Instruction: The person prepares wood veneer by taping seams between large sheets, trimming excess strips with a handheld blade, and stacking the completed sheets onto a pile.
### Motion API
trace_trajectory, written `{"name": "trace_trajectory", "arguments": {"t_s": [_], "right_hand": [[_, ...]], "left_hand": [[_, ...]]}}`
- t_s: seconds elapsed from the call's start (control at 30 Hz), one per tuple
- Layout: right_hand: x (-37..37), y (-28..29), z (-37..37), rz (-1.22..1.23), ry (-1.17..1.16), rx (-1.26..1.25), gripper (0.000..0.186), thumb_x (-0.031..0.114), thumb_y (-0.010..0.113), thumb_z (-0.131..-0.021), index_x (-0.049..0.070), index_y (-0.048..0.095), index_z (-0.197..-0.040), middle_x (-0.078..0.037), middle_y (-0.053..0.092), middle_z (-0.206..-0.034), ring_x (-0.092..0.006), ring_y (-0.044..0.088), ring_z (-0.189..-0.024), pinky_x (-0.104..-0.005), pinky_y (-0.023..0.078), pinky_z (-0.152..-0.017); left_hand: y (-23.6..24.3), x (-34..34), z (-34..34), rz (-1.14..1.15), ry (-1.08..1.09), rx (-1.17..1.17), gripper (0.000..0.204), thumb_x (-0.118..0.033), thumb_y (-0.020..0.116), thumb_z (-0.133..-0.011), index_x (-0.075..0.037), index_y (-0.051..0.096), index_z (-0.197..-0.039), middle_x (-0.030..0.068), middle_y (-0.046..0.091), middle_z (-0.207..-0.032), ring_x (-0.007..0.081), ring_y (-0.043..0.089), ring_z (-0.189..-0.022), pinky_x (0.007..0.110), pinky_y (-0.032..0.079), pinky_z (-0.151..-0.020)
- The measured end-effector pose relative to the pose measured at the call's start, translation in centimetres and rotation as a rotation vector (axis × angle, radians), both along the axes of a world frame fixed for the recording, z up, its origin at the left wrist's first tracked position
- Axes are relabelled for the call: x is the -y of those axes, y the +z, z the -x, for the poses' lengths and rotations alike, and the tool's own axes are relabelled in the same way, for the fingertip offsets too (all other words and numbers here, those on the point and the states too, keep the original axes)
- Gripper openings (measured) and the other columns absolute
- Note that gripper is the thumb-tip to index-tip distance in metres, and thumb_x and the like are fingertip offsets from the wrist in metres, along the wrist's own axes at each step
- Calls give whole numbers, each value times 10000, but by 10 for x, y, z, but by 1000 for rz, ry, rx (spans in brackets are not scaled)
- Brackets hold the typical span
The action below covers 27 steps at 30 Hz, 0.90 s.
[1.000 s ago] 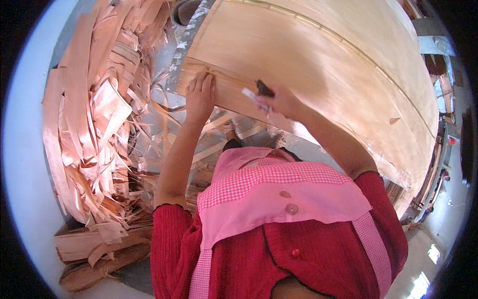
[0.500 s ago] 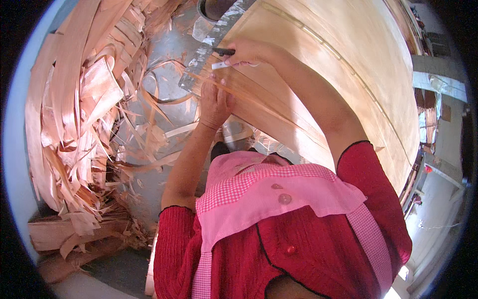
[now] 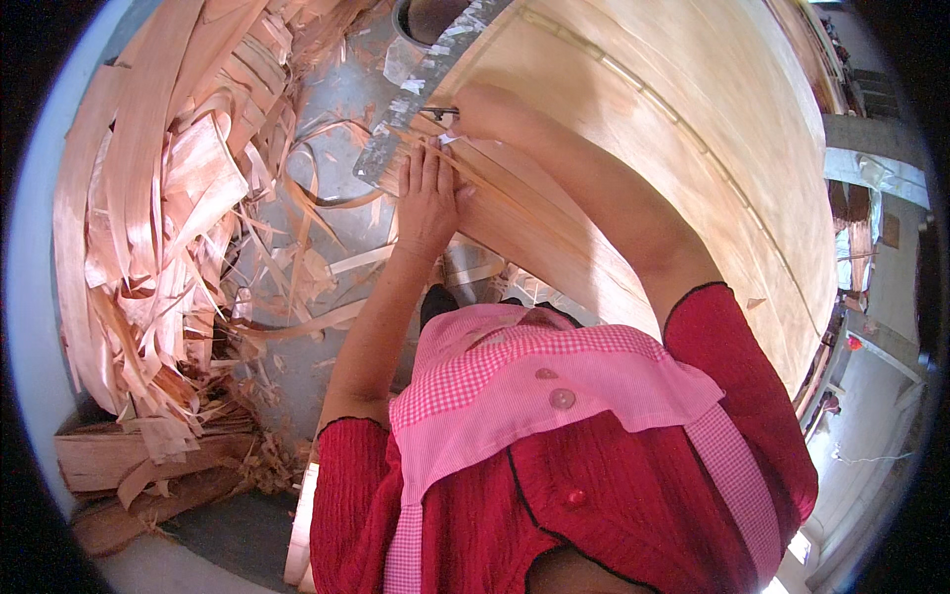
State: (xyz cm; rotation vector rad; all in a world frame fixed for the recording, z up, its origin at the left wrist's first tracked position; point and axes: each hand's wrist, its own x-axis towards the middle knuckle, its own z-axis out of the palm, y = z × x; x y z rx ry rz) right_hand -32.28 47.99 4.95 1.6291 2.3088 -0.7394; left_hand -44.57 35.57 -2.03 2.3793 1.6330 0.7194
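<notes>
A large pale wooden sheet (image 3: pixel 693 198) lies in front of me, with a thin strip along its face and a darker band along its near edge. My left hand (image 3: pixel 427 198) lies on that band near the far-left corner, fingers extended and pointing away from me. My right hand (image 3: pixel 473 117) is just beyond it, closed round a dark-handled tool (image 3: pixel 441 113); a small white piece shows at its fingers, too small to make out. A thin wood strip (image 3: pixel 495 190) runs from beside the hands along the band. A paint-flecked dark edge (image 3: pixel 394 119) borders the sheet's left end.
A tall heap of peeled veneer scraps (image 3: pixel 163 228) fills the left side, with shavings scattered on the grey floor (image 3: pixel 341 84). A dark bucket (image 3: pixel 421 25) stands at the top. Wooden pieces and a pale frame (image 3: pixel 851 158) line the right side.
My right hand has moved left and away from me with the tool to the sheet's left end, beyond my left hand. A loose strip now shows along the band.
</notes>
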Motion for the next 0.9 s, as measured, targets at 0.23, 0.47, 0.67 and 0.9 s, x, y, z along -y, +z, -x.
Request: {"name": "trace_trajectory", "arguments": {"t_s": [0.23, 0.47, 0.67, 0.9], "right_hand": [[-1, -14, 1, -92, -1, 26, 304, 254, 662, -647, 19, 644, -839, -160, 626, -822, -308, 611, -761, -394, 481, -673], [5, 14, -8, -149, -36, 65, 243, 204, 627, -674, 33, 647, -845, -148, 629, -844, -299, 613, -776, -398, 484, -678], [9, -9, -34, -85, -45, -55, 228, 182, 601, -701, 27, 637, -864, -172, 615, -793, -310, 605, -722, -401, 469, -632], [49, -28, -42, -323, -278, -397, 230, 186, 565, -742, 4, 605, -877, -207, 596, -752, -338, 590, -700, -431, 449, -628]], "left_hand": [[3, -3, -5, -26, 41, -85, 605, -380, 515, -778, 22, 375, -1209, 175, 370, -1268, 338, 332, -1180, 451, 240, -974], [21, -17, -22, -44, 200, -198, 543, -392, 576, -710, -92, 462, -1148, 98, 452, -1138, 265, 439, -1019, 435, 344, -819], [23, -23, -29, -159, 191, -292, 488, -402, 600, -671, -138, 520, -1074, 53, 475, -1026, 235, 461, -931, 423, 362, -735], [23, -24, -28, -159, 197, -381, 516, -414, 582, -693, -136, 506, -1120, 53, 474, -1033, 224, 461, -933, 414, 369, -717]]}}
